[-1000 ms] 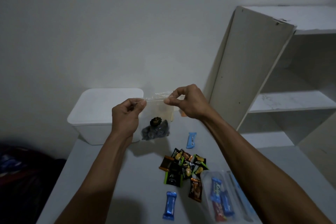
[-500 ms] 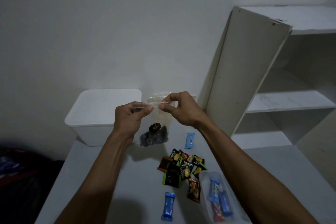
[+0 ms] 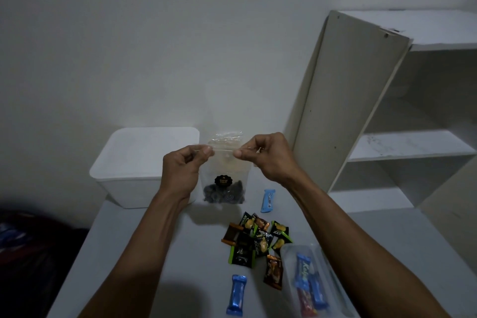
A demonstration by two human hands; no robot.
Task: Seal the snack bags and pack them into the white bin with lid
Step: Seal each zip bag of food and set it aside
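Note:
I hold a clear zip bag (image 3: pixel 225 175) upright above the table, with dark snacks and a round black label in its bottom. My left hand (image 3: pixel 182 171) pinches the left end of its zip strip. My right hand (image 3: pixel 263 156) pinches the strip's right part. The top flap of the bag stands above my fingers. The white bin (image 3: pixel 134 183) with its lid on sits behind and to the left of the bag. A second clear bag (image 3: pixel 313 283) holding blue and red bars lies flat at the lower right.
Several small black, green and orange snack packets (image 3: pixel 254 240) lie scattered on the grey table (image 3: pixel 144 253). One blue bar (image 3: pixel 268 200) lies near the held bag, another blue bar (image 3: pixel 236 294) near the front. A white shelf unit (image 3: pixel 361 116) stands at the right.
My hands stay on the bag's zip strip; between the earlier frames the right thumb slid closer to the left hand. The bag hangs in about the same place.

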